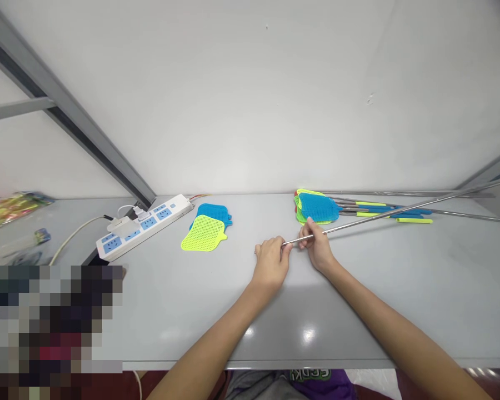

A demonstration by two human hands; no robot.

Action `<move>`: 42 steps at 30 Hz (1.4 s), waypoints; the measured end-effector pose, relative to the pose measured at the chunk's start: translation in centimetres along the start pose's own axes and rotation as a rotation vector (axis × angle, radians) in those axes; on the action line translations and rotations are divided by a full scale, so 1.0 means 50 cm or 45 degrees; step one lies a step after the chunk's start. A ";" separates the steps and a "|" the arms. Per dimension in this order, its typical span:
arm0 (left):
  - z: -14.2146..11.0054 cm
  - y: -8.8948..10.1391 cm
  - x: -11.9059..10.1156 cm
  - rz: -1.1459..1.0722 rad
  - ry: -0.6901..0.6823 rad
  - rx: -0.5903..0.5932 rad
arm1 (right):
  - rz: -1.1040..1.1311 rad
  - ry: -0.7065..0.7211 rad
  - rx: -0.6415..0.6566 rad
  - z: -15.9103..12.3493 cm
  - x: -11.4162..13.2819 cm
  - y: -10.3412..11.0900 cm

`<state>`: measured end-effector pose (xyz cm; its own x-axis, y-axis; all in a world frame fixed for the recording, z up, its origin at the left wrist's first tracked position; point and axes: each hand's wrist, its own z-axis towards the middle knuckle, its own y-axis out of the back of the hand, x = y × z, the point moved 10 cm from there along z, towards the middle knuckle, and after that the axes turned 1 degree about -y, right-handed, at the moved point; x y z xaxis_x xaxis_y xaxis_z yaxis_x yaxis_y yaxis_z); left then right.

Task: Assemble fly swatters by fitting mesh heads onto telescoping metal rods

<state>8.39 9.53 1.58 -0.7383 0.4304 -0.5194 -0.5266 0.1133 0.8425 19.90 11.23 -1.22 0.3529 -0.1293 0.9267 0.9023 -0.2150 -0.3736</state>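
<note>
A thin metal rod (370, 219) runs from between my hands up to the far right. My left hand (271, 261) is closed around its near end, fingers wrapped over the tip. Just to the right, my right hand (316, 244) grips the same rod between thumb and fingers. Beyond it lies a stack of fly swatters with a blue swatter head (316, 206) on top and metal rods with blue and yellow-green grips. A loose yellow-green tube (414, 220) rests by them. To the left, a yellow-green swatter head (204, 233) partly covers a blue swatter head (216, 212).
A white power strip (145, 225) with a plugged-in adapter lies left, its cable trailing across the grey table (170, 316). Plastic-wrapped packages (14, 208) sit at the far left. A wall (254, 111) rises behind, with a slanted metal frame (79, 111) on the left. A pixelated patch hides the lower left.
</note>
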 end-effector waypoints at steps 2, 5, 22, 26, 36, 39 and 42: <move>0.003 0.006 0.006 0.005 0.021 -0.017 | 0.113 0.000 -0.093 0.006 0.008 0.019; 0.005 0.011 0.007 0.017 0.020 -0.020 | 0.181 0.006 -0.181 0.013 0.017 0.044; -0.003 -0.003 0.011 0.004 0.065 -0.012 | -0.092 0.141 -0.226 0.015 0.034 0.074; -0.002 0.004 0.007 0.046 0.041 -0.033 | -0.069 0.131 -0.239 0.009 0.031 0.071; 0.000 0.006 0.005 0.166 0.031 -0.016 | 0.102 -0.049 -0.258 -0.004 0.004 0.055; 0.000 0.006 0.005 0.191 0.034 -0.010 | 0.179 -0.155 -0.248 -0.009 -0.009 0.051; -0.002 0.008 0.002 0.204 0.027 -0.014 | 0.240 -0.241 -0.240 -0.015 -0.020 0.047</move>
<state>8.07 9.55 1.82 -0.8220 0.4232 -0.3811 -0.4057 0.0346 0.9134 21.47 10.13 -3.06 0.5654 -0.0054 0.8248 0.7610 -0.3823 -0.5242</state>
